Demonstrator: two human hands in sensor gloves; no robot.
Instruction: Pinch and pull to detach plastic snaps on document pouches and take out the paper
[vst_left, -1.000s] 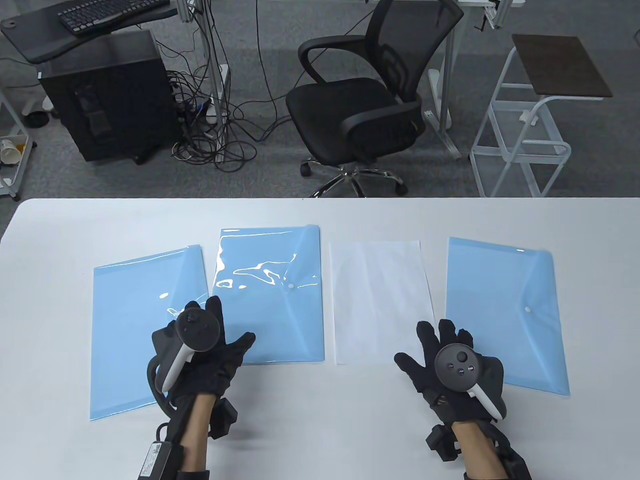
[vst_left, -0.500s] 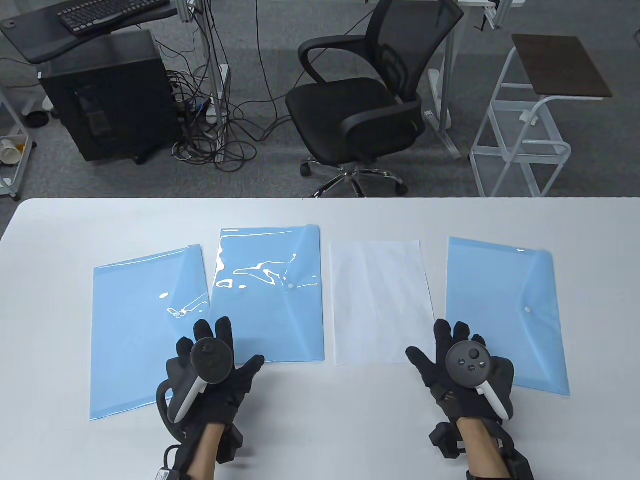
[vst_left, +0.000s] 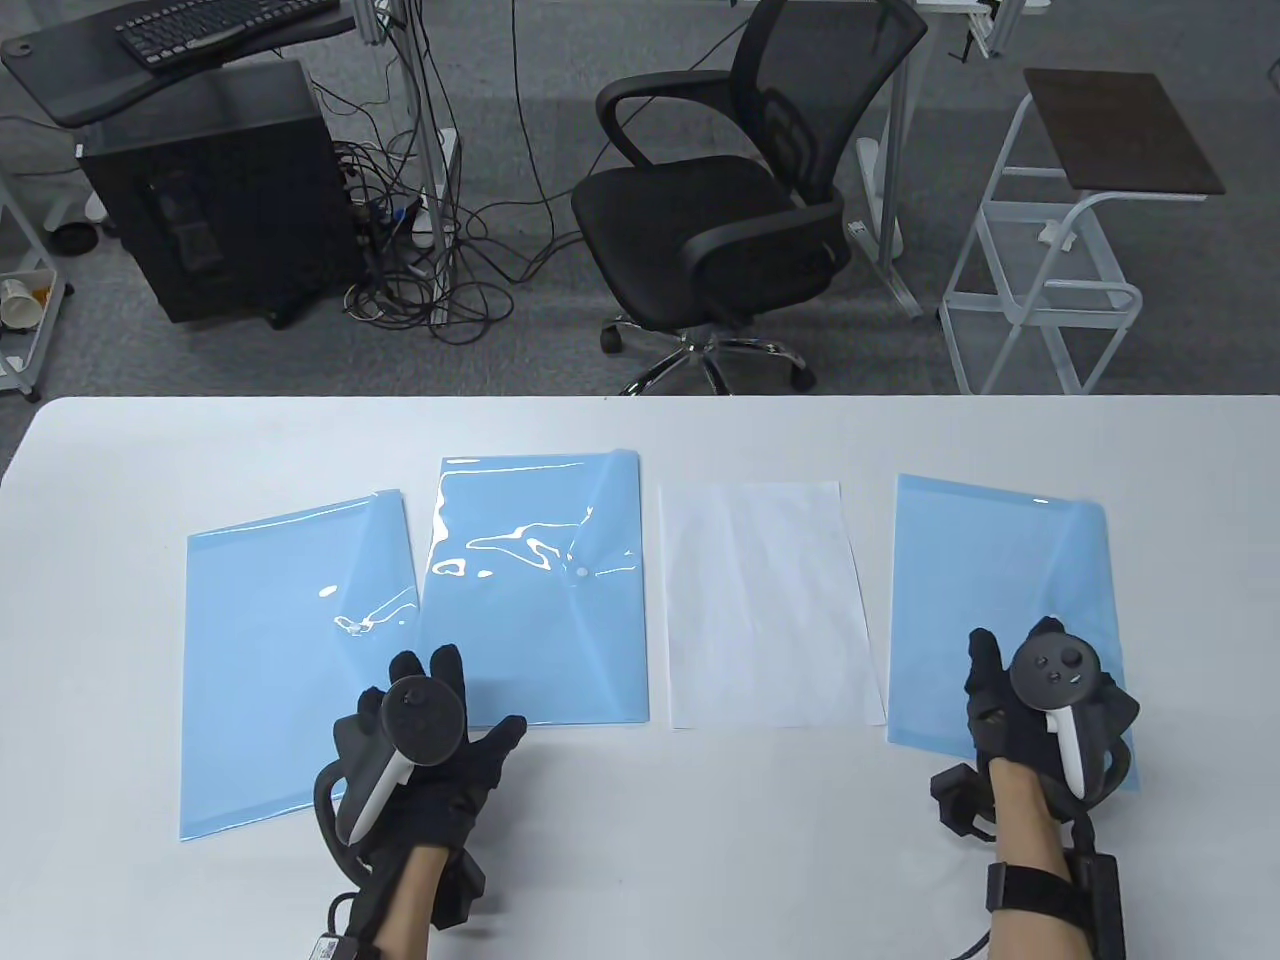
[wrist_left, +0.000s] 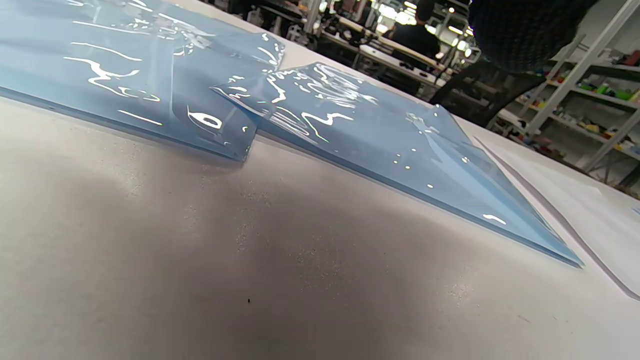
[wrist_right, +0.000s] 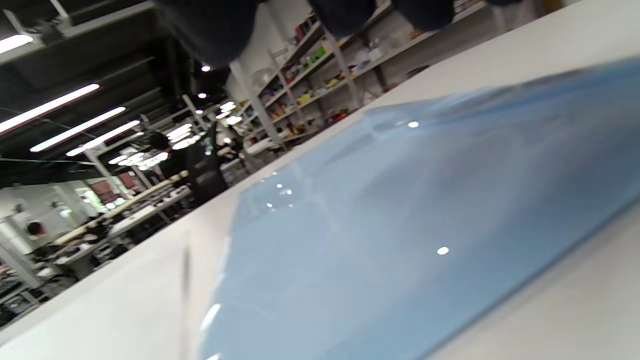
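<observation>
Three light-blue document pouches lie flat on the white table (vst_left: 640, 850): the left pouch (vst_left: 270, 660), the middle pouch (vst_left: 540, 600) with its white snap (vst_left: 582, 572) showing, and the right pouch (vst_left: 1000, 570). Between the middle and right pouches lies a white sheet of paper (vst_left: 765, 610). My left hand (vst_left: 470, 695) has its fingers spread over the middle pouch's near edge and holds nothing. My right hand (vst_left: 1000, 690) is over the right pouch's near half, with the tracker hiding that pouch's snap. In the right wrist view the fingertips (wrist_right: 345, 12) hang above the right pouch (wrist_right: 425, 225) without gripping it.
Beyond the table's far edge stand a black office chair (vst_left: 720, 210), a black computer tower (vst_left: 210, 190) with loose cables, and a white trolley (vst_left: 1060, 250). In the left wrist view the left pouch (wrist_left: 125, 85) and the middle pouch (wrist_left: 380, 145) overlap at a corner.
My right hand has swung right, from the gap beside the paper to over the right pouch, covering its snap. My left hand drew back a little and has stayed put since.
</observation>
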